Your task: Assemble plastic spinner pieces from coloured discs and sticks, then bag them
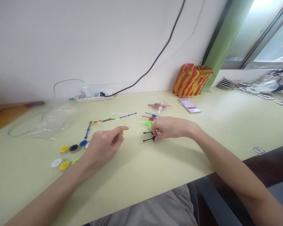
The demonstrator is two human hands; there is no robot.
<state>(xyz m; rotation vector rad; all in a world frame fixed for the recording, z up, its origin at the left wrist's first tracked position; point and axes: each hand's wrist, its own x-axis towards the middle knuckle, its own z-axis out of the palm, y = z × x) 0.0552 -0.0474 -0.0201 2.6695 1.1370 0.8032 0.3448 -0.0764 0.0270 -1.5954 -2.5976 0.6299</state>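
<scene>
My left hand [106, 141] is closed, its index finger crossing a thin yellow plastic arrow [124, 131], which shows above and below the fingertip. My right hand [166, 127] pinches a black spinner [154, 138], a round disc with an arrow across it, down at the tabletop. Just behind it is another black spinner [147, 132], partly covered by the fingers. Farther back in this column lie a green spinner [148, 124], a red spinner [151, 119] and a blue spinner [153, 116]. Left of my left hand stand round discs on clear bases, including a yellow disc [64, 148].
Loose coloured arrows [106, 119] lie in a pile mid-table. Behind are a power strip [94, 97], clear plastic bags [54, 121], a red-and-white spinner group [159, 107], a phone [191, 106] and a striped bag [191, 81]. A black cable [155, 61] hangs along the wall.
</scene>
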